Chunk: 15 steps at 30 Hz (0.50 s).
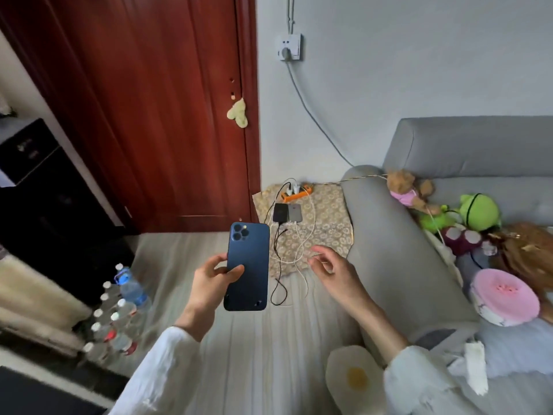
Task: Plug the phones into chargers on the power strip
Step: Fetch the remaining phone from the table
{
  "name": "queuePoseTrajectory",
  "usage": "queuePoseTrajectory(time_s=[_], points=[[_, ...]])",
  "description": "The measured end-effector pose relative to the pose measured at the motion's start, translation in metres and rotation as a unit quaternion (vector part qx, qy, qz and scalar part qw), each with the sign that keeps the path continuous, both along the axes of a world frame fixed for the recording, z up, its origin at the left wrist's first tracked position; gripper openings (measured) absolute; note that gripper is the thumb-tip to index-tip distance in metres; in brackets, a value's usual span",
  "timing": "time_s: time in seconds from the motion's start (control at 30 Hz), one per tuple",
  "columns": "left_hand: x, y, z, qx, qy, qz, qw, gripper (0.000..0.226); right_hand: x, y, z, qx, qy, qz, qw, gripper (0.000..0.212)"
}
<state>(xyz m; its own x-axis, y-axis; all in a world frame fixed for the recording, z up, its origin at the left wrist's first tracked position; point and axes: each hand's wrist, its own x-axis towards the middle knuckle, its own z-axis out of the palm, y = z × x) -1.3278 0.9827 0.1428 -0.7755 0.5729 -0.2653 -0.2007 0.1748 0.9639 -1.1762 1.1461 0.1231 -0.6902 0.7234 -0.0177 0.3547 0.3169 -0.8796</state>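
My left hand (211, 280) grips a dark blue phone (248, 265), back side up, held above the floor. My right hand (332, 268) hovers open beside it, fingers spread over a loose white cable (305, 265); whether a fingertip touches the cable is unclear. Farther off, an orange power strip (297, 194) with white chargers lies on a patterned cloth (326, 223). A black phone (280, 212) and a grey phone (295, 212) lie side by side on the cloth with cables running to them. A black cable (278, 277) trails toward me.
A grey sofa (389, 235) with plush toys stands at right. Several water bottles (119, 310) stand at left beside dark furniture. A red wooden door (149, 115) is behind. A wall socket (288, 47) feeds the strip. An egg-shaped slipper (354, 377) is near me.
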Motion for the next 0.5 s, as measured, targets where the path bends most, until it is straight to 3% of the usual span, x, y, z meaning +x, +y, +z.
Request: queuePoseTrajectory(time_s=[0.2, 0.5], points=[[-0.052, 0.105, -0.008, -0.013, -0.009, -0.011, 1.000, 0.020, -0.042, 0.098, -0.008, -0.014, -0.017, 0.000, 1.000, 0.032], [-0.170, 0.267, -0.071, -0.031, -0.063, -0.043, 0.997, 0.020, -0.152, 0.246, -0.046, -0.043, -0.087, 0.000, 0.995, 0.033]])
